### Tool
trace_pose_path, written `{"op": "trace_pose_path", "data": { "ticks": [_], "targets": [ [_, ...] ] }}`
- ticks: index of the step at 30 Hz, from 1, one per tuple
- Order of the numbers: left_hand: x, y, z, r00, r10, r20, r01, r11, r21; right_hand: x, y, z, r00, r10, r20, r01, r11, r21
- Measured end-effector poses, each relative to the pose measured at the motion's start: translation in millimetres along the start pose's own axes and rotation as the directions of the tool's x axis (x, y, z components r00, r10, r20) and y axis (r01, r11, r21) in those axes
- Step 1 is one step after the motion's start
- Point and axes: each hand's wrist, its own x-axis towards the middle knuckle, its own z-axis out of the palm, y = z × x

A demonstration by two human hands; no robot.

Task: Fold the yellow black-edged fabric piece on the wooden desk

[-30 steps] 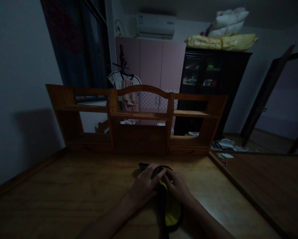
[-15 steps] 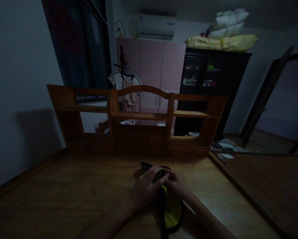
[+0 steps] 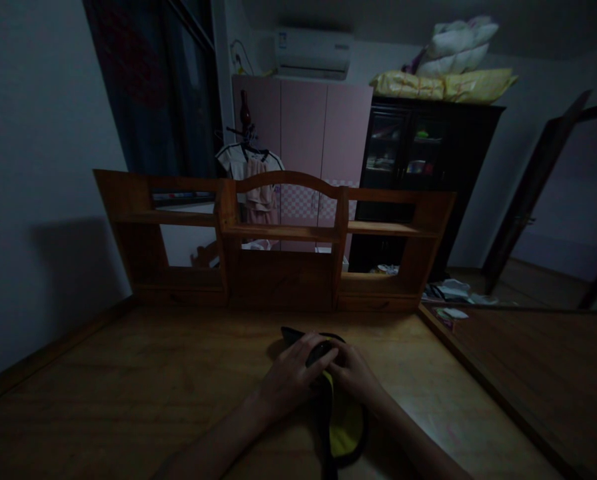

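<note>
A flat, soft-looking cloth item with a yellow-green face and black edging lies on the wooden desk, its dark far end poking out beyond my fingers. My left hand is curled around a dark, rounded piece that shows between thumb and fingers. Against its fingertips, my right hand is closed, fingers bent at the cloth's upper part. Dim light and the hands themselves hide what exactly the right fingertips grip. A black strip runs down from the hands toward the bottom edge.
A wooden shelf unit stands along the far side of the desk. To the left is a wall; a raised rim borders the right side. Behind are a pink wardrobe, a dark cabinet and hanging clothes.
My right hand has shifted slightly, its fingers curling a little more at the cloth. The left hand and the cloth item stay nearly in place.
</note>
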Motion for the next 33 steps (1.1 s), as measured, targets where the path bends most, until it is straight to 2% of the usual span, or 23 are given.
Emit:
{"op": "trace_pose_path", "data": {
  "ticks": [5,13,24,33],
  "targets": [
    [0,-1,1.4,1.0,-0.009,0.008,0.009,1.0,-0.014,-1,1,0,1.0,0.005,-0.009,-0.006,0.999,-0.046],
    [0,-1,2.3,1.0,-0.001,0.005,0.001,1.0,-0.022,-1,-2,1,1.0,0.003,-0.002,-0.003,1.0,0.006],
    [3,0,-1.9,0.999,0.028,-0.04,-0.028,1.0,-0.008,0,13,2,1.0,0.011,0.005,-0.011,1.0,-0.008],
    [3,0,-2.6,0.999,0.028,-0.039,-0.028,1.0,0.0,-2,7,1,1.0,-0.008,0.008,0.008,1.0,0.004]
  ]
}}
